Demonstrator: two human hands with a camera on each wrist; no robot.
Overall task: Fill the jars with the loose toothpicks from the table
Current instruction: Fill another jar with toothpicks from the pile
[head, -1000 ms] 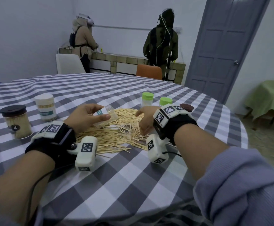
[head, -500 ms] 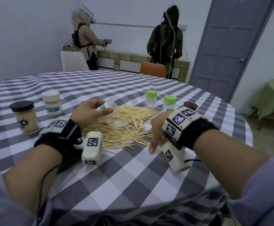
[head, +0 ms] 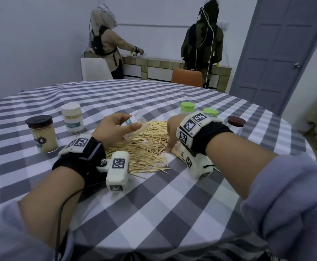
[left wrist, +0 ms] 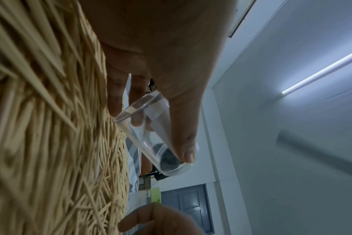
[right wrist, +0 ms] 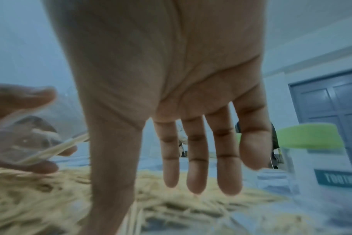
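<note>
Our right hand [head: 170, 132]: fingers now straight, back at the pile's edge after pulling toward us; another scoop seems due. Left hand [head: 114, 129]: grips a clear, smooth plastic jar [head: 135, 125], tilted, mouth toward the toothpicks [head: 146, 149], thin pale wooden sticks heaped on checked cloth [head: 153, 204].

Bare checked cloth [head: 153, 204] near the front edge; capped jars [head: 187, 108] behind the toothpick pile [head: 146, 147], two more jars [head: 72, 117] left.
</note>
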